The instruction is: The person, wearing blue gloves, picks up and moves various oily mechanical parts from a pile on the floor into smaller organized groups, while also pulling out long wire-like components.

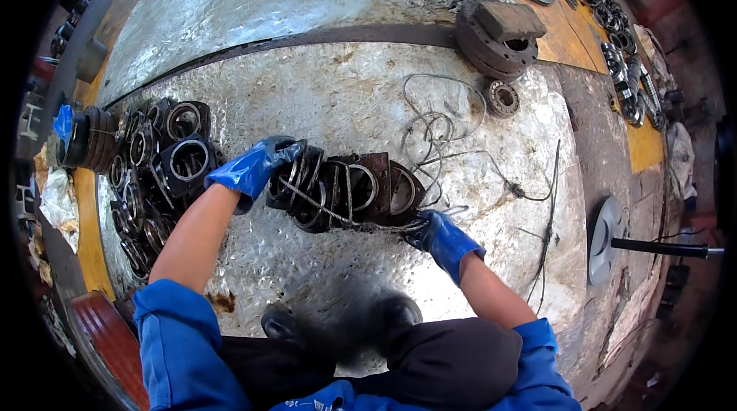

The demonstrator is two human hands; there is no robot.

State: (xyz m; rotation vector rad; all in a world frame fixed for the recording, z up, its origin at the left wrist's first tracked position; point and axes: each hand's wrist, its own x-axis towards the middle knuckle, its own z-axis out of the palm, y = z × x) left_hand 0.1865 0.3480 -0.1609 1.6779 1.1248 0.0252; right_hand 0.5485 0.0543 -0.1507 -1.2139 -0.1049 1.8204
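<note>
Metal plates (381,171), rd-holed; L fingers (287,151) clamped on 'em, R fingers (431,227) on rope (376,227).

The left hand (265,157) wears a glossy blue glove with a loose, creased cuff. The right hand (445,240) wears a matching glove, darkly soiled toward the fingertips. Both sleeves (180,342) are blue cloth, turned up in thick folds below bare forearms. The blue jacket front (332,396) carries white lettering at the near edge, above black trousers (461,361); the dark shoes (401,309) look blurred.
</note>
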